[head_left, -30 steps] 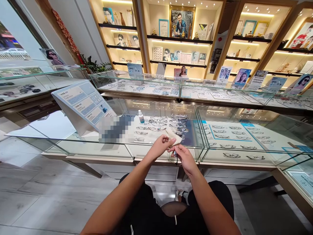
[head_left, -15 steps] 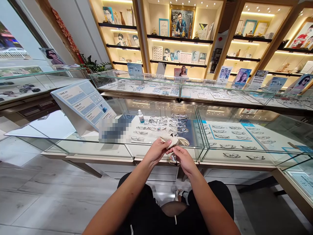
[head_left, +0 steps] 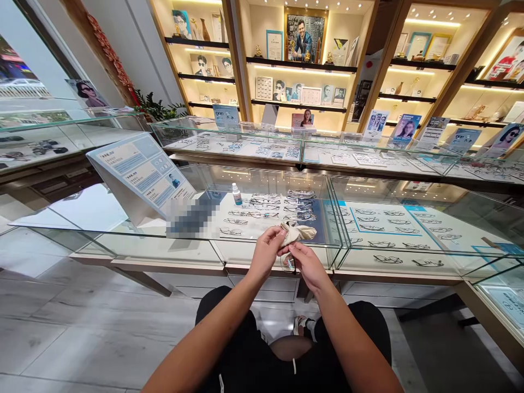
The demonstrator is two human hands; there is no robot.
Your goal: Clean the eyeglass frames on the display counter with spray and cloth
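My left hand [head_left: 267, 250] is closed on a cream cleaning cloth [head_left: 298, 233], which bunches up above the fingers and spreads to the right. Just below, my right hand [head_left: 310, 266] pinches a pair of thin-framed glasses [head_left: 288, 263]. One lens hangs under the fingers and catches the light; the rest of the frame is hidden by the cloth and hands. Both hands meet over the front edge of the glass display case [head_left: 262, 248]. Behind them on the case stands a small bottle [head_left: 236, 195] with a white cap and blue liquid.
Several rows of eyeglass frames [head_left: 298, 208] lie behind the hands, with more frames [head_left: 368, 220] in the case to the right. A folded sign [head_left: 143, 169] stands at the left. Further back are another glass counter [head_left: 262, 147] and lit shelves [head_left: 303, 68].
The cloth has shifted and bunched up more in my left fingers, its folds now standing higher. My right hand still pinches the glasses in nearly the same place.
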